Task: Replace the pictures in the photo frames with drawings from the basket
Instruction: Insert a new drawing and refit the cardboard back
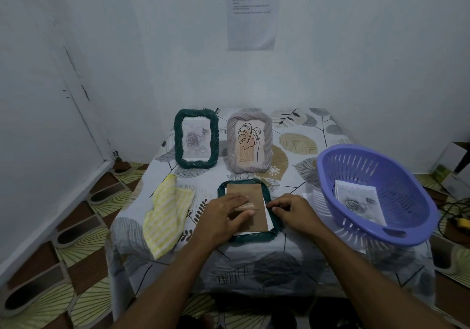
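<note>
Cloth point(165, 211) lay left on surface point(256, 260). Green frame point(196, 142) stood behind it, upright, holding a rose print. Left grip point(226, 217), fingers straight, pressed flat on backing point(254, 196) of flat frame point(254, 237), which lay face-down at front-centre. Pink frame point(249, 142) stood behind, holding a leaf drawing. Right grip point(292, 210) pinched flat frame's right rim. Basket point(407, 217) at right held a rose sheet point(358, 201).

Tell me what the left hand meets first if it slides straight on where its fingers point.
Probably the right hand, whose fingertips sit at the right edge of the face-down green frame. The left hand lies flat on the brown backing board, fingers pointing right, towards them.
</note>
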A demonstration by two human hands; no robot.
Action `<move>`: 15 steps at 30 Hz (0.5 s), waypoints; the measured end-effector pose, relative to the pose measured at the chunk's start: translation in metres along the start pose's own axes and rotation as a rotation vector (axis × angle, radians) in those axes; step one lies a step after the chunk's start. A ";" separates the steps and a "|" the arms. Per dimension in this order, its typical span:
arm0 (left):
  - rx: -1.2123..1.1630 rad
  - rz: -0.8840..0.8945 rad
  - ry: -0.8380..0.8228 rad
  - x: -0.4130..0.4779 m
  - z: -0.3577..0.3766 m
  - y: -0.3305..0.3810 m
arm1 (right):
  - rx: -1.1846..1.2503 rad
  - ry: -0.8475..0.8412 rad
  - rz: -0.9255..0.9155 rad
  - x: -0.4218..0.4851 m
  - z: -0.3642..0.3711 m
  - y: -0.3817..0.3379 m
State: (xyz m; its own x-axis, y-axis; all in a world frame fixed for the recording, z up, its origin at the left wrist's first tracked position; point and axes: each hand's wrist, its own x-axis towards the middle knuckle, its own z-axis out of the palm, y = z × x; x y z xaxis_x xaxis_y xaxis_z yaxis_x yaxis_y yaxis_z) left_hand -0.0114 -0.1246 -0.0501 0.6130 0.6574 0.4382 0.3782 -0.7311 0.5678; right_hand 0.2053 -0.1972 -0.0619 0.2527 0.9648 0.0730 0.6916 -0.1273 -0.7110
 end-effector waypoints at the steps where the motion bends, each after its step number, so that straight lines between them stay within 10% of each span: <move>1: 0.016 0.002 -0.005 0.000 0.001 0.000 | 0.000 -0.001 0.003 0.000 0.000 0.000; 15: 0.078 0.002 0.160 -0.002 0.002 0.018 | -0.010 0.048 0.017 -0.004 -0.002 -0.010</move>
State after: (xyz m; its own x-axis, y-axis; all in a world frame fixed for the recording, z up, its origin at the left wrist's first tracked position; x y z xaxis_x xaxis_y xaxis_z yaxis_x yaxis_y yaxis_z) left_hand -0.0047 -0.1395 -0.0416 0.4978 0.6722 0.5480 0.4339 -0.7401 0.5137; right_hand 0.1982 -0.2003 -0.0538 0.2959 0.9505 0.0947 0.6937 -0.1457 -0.7053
